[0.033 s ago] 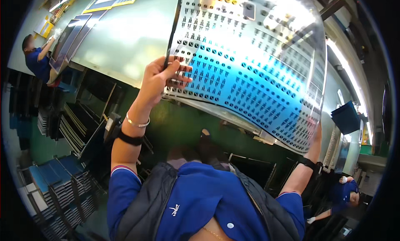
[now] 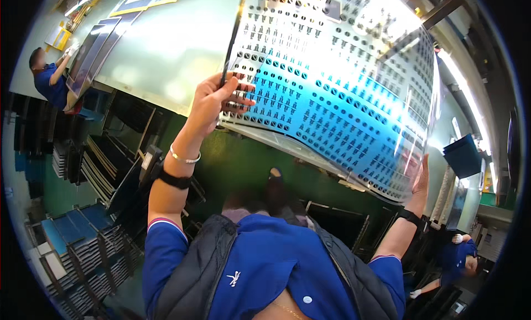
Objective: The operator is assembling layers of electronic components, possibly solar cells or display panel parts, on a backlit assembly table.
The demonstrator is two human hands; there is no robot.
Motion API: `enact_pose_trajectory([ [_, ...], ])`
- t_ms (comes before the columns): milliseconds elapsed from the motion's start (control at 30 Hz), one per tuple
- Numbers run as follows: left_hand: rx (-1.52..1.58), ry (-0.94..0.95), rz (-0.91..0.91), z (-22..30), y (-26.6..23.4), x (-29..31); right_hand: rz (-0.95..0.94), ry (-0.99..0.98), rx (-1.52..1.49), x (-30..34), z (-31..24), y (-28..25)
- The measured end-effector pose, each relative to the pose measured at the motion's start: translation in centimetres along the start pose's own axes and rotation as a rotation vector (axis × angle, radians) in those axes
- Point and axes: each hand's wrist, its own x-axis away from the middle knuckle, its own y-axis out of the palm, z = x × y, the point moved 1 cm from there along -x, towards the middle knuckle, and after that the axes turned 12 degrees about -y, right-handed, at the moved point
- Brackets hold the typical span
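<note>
A large, clear, flexible sheet (image 2: pixel 332 112) printed with rows of small black shapes is raised in front of me, its lower edge sagging in a curve. Blue shows through its lower part, and bright glare washes out the top. My left hand (image 2: pixel 217 101) pinches its left edge, thumb on the near side, and the fingers show through the clear border. At the lower right corner, my right hand (image 2: pixel 421 179) holds the right edge; the sheet partly covers its fingers.
A long pale table (image 2: pixel 166 49) stretches ahead and left. At its far left, a person (image 2: pixel 52 76) handles dark panels (image 2: pixel 91 57). Racks of stacked panels (image 2: pixel 83 237) stand at lower left. Another person (image 2: pixel 462 259) is at lower right, near a dark blue panel (image 2: pixel 463 155).
The sheet has tilted slightly, its right edge shifting a little to the right. More of my right hand shows beside it. My left hand keeps its grip.
</note>
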Motion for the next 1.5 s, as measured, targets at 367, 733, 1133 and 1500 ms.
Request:
enact_pose_trajectory([
  [367, -0.643, -0.210, -0.190, -7.5, -4.1, -13.3, 0.182, -0.043, 0.496, -1.8, 6.7, -3.6],
  [733, -1.051, 0.119, -0.588, -7.4, -7.0, -14.4, 0.435, -0.238, 0.628, -0.7, 10.7, -7.3],
  [1133, -1.081, 0.144, -0.604, -7.4, -7.4, -14.6, 0.459, -0.235, 0.594, -0.3, 10.3, -6.3],
  [1500, -1.290, 0.174, -0.533, -7.3, -6.6, -13.8, 0.299, -0.132, 0.233, 0.1, 8.4, -6.2],
])
